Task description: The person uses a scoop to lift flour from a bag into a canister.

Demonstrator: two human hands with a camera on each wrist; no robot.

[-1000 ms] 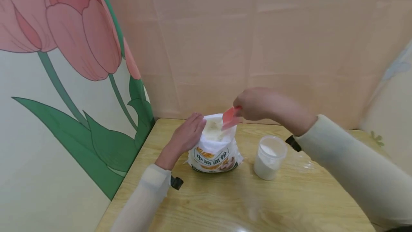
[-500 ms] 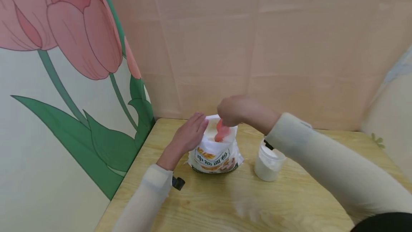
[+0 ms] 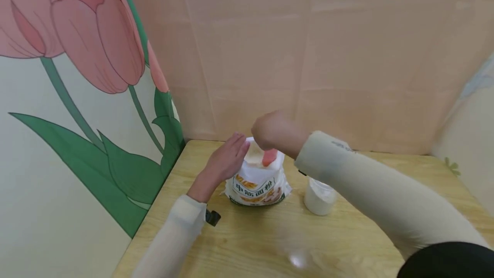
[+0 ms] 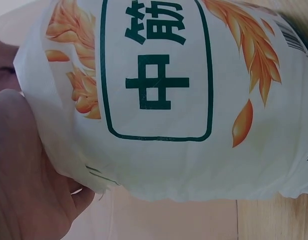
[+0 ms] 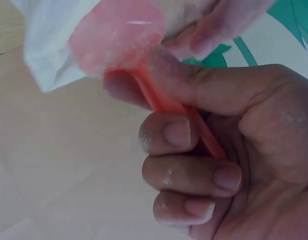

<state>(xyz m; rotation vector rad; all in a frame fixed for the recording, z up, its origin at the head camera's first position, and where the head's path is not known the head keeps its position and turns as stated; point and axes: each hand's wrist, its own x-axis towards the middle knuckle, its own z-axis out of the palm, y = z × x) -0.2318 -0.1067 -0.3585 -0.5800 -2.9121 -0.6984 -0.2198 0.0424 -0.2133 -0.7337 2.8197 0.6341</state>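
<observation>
A white flour bag (image 3: 254,190), printed with green characters and wheat, stands with its top open. My left hand (image 3: 227,158) grips the bag's left rim; in the left wrist view its fingertips (image 4: 83,200) bend round the bag's edge. My right hand (image 3: 275,132) is over the mouth of the bag, holding a pinkish-red scoop (image 3: 269,157) by its handle. In the right wrist view, fingers dusted with white wrap the handle, and the scoop's translucent bowl (image 5: 118,35) is at the white bag edge. The flour inside is mostly hidden.
Right of the bag, a clear plastic jar (image 3: 319,200) of white powder stands on the wooden table (image 3: 239,243), partly covered by my right sleeve (image 3: 370,188). A pinkish cloth backdrop (image 3: 347,55) rises behind the table, and a tulip-painted wall (image 3: 77,162) is at left.
My right hand has moved left with the scoop, from the bag's right rim to over its mouth, the scoop dipping lower. The right sleeve now overlaps the jar. The left hand has stayed.
</observation>
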